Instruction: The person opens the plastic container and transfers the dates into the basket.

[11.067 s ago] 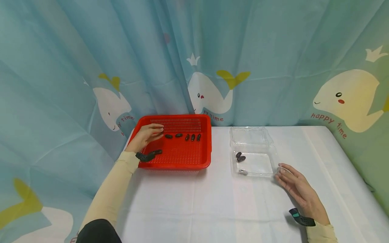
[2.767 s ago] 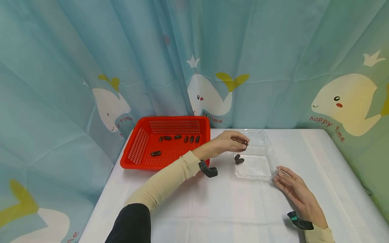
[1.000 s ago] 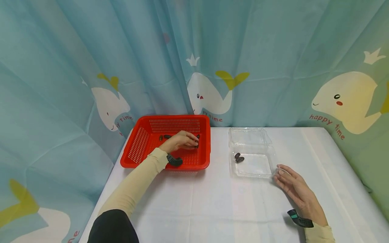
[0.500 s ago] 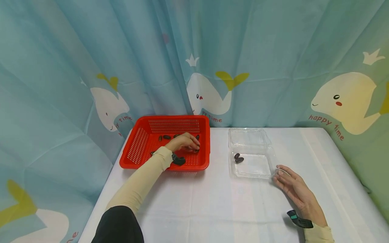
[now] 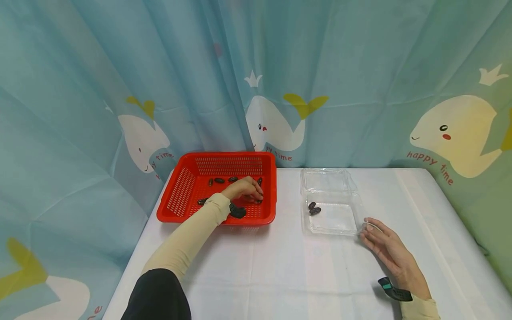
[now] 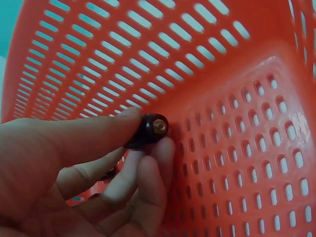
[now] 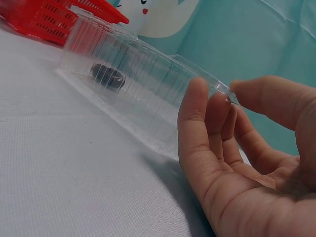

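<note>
Inside the red plastic basket (image 5: 170, 209), my left hand (image 5: 245, 189) pinches a dark brown date (image 6: 148, 131) between thumb and fingers, close to the basket floor at the front right. Other dates lie in the basket, among them a date (image 5: 219, 180) along the back and a date (image 5: 202, 202) at the front left; my hand hides part of the back row. My right hand (image 5: 390, 249) pinches the near right corner of a clear plastic clamshell box (image 7: 148, 94) between thumb and fingers. A small cluster of dates (image 5: 314, 210) sits at the box's left side.
The box's clear lid (image 5: 326, 180) lies folded back behind it. A white cloth (image 5: 280, 266) covers the table. A blue-green curtain (image 5: 352, 89) with whale prints hangs right behind the basket and the box.
My left hand was over the box with a date 2.8 seconds ago; it is back in the basket, and in the last second has shifted slightly toward the front. My right hand stays put.
</note>
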Action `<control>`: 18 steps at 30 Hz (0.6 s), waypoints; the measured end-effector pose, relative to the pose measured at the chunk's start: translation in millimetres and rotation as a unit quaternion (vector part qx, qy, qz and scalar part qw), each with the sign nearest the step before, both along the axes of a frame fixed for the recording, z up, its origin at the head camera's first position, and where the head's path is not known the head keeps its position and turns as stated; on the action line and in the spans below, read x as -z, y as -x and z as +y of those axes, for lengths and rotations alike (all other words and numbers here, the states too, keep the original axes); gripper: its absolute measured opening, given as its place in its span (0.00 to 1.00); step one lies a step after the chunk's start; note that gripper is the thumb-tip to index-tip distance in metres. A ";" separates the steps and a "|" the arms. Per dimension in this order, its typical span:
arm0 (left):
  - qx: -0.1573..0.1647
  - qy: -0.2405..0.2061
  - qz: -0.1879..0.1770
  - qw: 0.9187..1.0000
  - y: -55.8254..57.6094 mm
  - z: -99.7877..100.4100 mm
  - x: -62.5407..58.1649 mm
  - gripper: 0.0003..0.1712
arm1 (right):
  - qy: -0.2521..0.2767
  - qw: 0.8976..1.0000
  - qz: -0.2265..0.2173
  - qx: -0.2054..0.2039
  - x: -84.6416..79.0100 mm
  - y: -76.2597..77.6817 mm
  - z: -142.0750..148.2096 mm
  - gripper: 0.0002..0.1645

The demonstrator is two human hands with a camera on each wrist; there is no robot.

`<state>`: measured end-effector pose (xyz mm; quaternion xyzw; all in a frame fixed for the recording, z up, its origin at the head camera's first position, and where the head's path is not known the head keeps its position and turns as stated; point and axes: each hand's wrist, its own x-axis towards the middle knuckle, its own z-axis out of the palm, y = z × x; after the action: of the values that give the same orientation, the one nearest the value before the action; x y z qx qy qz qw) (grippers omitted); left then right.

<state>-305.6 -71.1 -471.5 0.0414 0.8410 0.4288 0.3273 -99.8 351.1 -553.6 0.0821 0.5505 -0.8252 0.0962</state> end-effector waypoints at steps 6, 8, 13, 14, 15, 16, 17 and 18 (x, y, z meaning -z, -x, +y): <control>0.015 0.012 0.019 1.000 -1.4 3.7 -0.8 0.10 | -0.002 1.000 0.003 -0.002 -0.4 -0.9 1.2 0.17; 0.022 0.017 0.028 0.999 -2.3 5.1 -1.2 0.09 | 0.000 1.000 0.003 -0.003 -0.7 -1.1 1.5 0.17; 0.015 0.029 0.032 0.999 -3.6 7.9 -1.4 0.05 | 0.009 1.000 0.007 -0.007 -0.6 -1.2 1.2 0.17; 0.015 0.029 0.033 0.999 -3.8 8.2 -1.5 0.05 | 0.009 1.000 0.008 -0.007 -0.5 -1.2 1.1 0.17; 0.016 0.030 0.033 0.999 -3.9 8.3 -1.7 0.04 | 0.008 1.000 0.009 -0.008 -0.4 -1.1 0.9 0.17; 0.019 0.030 0.033 0.999 -3.9 8.3 -1.8 0.04 | 0.008 1.000 0.009 -0.009 -0.3 -1.0 0.7 0.17; 0.024 0.031 0.033 0.999 -3.9 8.1 -2.2 0.05 | 0.007 1.000 0.010 -0.009 -0.3 -1.0 0.4 0.17; 0.031 0.032 0.032 0.999 -4.0 7.8 -2.9 0.06 | 0.005 1.000 0.010 -0.011 -0.2 -1.1 0.2 0.17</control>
<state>-301.6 -63.2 -468.6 0.0708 0.8625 0.3901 0.3144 -98.8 351.4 -553.4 0.0675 0.5480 -0.8277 0.0998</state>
